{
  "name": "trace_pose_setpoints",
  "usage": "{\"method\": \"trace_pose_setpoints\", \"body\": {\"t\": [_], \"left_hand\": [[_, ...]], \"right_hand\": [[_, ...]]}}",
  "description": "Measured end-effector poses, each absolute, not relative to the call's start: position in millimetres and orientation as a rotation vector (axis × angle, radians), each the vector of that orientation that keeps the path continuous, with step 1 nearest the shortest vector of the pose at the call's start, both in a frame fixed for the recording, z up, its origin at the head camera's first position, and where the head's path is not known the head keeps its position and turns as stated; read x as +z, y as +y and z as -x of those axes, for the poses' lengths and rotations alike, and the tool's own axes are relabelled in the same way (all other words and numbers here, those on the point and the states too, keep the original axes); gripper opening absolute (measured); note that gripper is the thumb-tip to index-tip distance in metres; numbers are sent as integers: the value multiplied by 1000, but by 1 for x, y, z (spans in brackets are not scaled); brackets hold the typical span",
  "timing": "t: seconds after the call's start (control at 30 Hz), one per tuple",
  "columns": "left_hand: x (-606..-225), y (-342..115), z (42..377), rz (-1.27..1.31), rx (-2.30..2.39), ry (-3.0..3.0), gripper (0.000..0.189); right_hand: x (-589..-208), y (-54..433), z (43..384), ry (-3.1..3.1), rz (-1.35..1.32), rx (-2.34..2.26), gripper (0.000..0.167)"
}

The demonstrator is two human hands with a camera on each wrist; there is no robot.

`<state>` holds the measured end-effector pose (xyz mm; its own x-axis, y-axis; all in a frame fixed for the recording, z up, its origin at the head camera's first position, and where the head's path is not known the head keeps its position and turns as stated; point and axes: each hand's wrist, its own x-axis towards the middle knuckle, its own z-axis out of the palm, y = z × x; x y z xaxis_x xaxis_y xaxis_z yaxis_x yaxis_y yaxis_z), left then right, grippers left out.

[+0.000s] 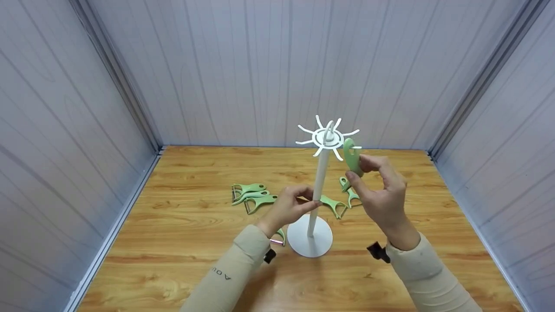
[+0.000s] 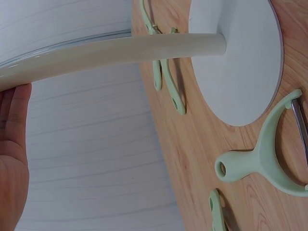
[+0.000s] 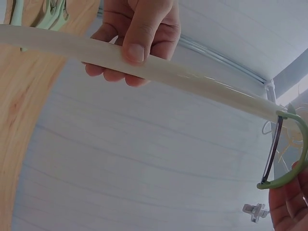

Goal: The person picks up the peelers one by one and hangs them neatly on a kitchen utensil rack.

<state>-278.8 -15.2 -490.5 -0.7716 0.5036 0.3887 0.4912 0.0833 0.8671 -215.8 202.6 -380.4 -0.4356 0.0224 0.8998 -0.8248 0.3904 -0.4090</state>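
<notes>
A white stand (image 1: 320,175) rises from a round base (image 1: 298,237) to a ring of curved hooks (image 1: 334,139) at its top. My left hand (image 1: 288,207) grips the pole partway up, thumb on one side and fingers on the other, as the right wrist view shows. Up by the hooks, my right hand (image 1: 383,195) pinches a light green Y-shaped peeler (image 1: 352,161) with its handle end upward. The tip of a right-hand hook shows at the hole in that handle. In the right wrist view the peeler's blade (image 3: 273,151) faces the pole.
Several green peelers (image 1: 256,201) lie together left of the stand. Two more, one peeler (image 1: 331,203) and another peeler (image 1: 352,196), lie to its right. A peeler (image 1: 281,236) beside the base is partly hidden by my left arm. Pale panel walls (image 1: 217,86) enclose the wooden table (image 1: 182,242).
</notes>
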Motion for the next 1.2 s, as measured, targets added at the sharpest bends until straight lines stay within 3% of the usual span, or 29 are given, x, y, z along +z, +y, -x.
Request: {"method": "trace_pose_setpoints", "body": {"t": [0.53, 0.73, 1.2], "left_hand": [[-493, -13, 277, -1079, 1905, 2240, 18], [-496, -14, 277, -1100, 1932, 2243, 18], [-511, -14, 275, -1019, 1871, 2201, 24]], "right_hand": [[-387, 198, 214, -1778, -755, 1173, 39], [-390, 202, 211, -1779, -733, 1172, 50], [-403, 231, 217, -1821, -634, 1093, 44]]}}
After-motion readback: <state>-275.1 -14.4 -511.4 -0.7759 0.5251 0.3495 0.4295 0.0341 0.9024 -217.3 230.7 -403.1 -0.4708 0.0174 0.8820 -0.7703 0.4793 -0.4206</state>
